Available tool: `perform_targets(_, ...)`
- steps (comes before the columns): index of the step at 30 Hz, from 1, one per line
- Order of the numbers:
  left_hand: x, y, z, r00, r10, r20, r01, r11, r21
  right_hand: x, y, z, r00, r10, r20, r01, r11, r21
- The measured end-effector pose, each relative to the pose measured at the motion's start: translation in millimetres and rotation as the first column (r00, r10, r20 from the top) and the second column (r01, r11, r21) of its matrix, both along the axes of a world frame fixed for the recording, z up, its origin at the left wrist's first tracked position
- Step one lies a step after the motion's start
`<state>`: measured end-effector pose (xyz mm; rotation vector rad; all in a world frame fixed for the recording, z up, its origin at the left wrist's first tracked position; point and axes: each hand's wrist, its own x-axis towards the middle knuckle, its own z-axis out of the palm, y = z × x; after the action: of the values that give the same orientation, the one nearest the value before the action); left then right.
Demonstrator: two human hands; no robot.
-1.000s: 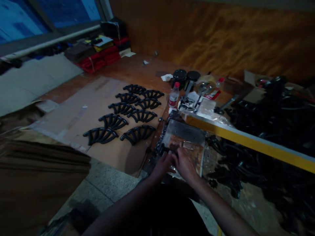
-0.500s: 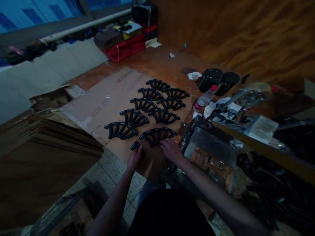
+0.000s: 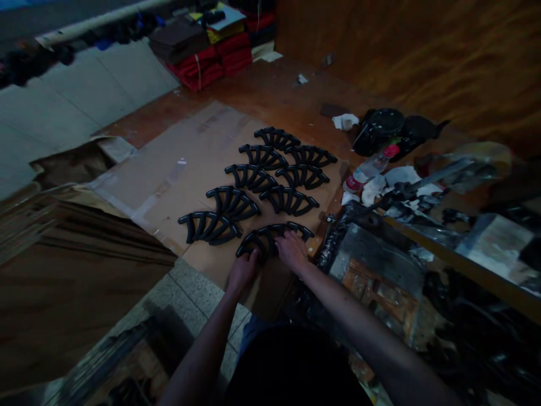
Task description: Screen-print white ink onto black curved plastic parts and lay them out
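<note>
Near the cardboard sheet's front edge lies a row of black curved tube-like pieces point(image 3: 274, 228), fanned out side by side. At the row's left end my left hand point(image 3: 244, 268) is closed on one black curved piece point(image 3: 242, 248), which touches or nearly touches its neighbours. My right hand point(image 3: 291, 248) rests over the row's right part, its thumb and bent fingers around a piece; the fingertips are partly hidden. Beyond my hands, several similar fans lie in two columns, such as the left fan point(image 3: 209, 225) and the right fan point(image 3: 289, 198).
Under the fans is a cardboard sheet point(image 3: 169, 180). A stack of brown boards point(image 3: 84, 254) stands at the left. On the right are a plastic bottle point(image 3: 367, 169) with a red cap, black containers point(image 3: 382, 124) and a cluttered metal machine point(image 3: 367, 254). Red folded bundles point(image 3: 203, 67) sit at the back.
My left hand has brought its black piece up and right, against the left end of the near row. My right hand has moved from beside the row onto its pieces. The view has shifted slightly.
</note>
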<state>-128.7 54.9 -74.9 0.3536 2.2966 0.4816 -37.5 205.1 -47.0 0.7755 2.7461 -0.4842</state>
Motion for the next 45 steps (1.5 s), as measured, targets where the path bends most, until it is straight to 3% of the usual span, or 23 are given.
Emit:
perform_targets(9,-23.7,15.4,4.2,0.995,-0.086,-0.058,0.086,0.996,-0.003,5.5,-0.1,3.2,0.999,-0.039,-0.035,0.039,0.999,-0.011)
perform_targets(14,-11.4,5.3,15.5,0.983,-0.051,-0.177,0.056,0.998,0.022,26.2,8.7,4.9,0.987,-0.150,-0.053,0.154,0.984,0.087)
perform_targets(16,1.2,2.0,19.6,0.945,-0.045,-0.325,0.085,0.990,0.108,33.6,11.7,4.6,0.974,-0.224,-0.014,0.225,0.971,0.085)
perform_targets(19,21.9,3.6,20.6,0.825,-0.101,-0.556,0.276,0.931,0.241,37.3,12.9,7.0,0.952,-0.303,0.041,0.301,0.952,0.056)
perform_targets(22,38.1,11.6,16.8,0.746,-0.201,-0.635,0.403,0.895,0.190,34.8,11.5,11.4,0.934,-0.349,0.071,0.347,0.937,0.043)
perform_targets(26,47.1,23.7,14.9,0.725,-0.318,-0.610,0.444,0.894,0.062,34.2,10.6,11.5,0.931,-0.361,0.054,0.359,0.932,0.052)
perform_targets(31,42.0,39.8,24.3,0.730,-0.402,-0.553,0.446,0.893,-0.060,37.8,13.9,9.1,0.918,-0.377,0.124,0.374,0.926,0.045)
perform_targets(39,33.9,56.0,39.1,0.790,-0.408,-0.458,0.411,0.906,-0.098,32.9,21.6,7.3,0.900,-0.418,0.123,0.420,0.908,0.011)
perform_targets(45,35.5,59.2,40.4,0.782,-0.413,-0.467,0.412,0.905,-0.111,25.7,23.7,2.0,0.876,-0.475,0.082,0.477,0.879,-0.004)
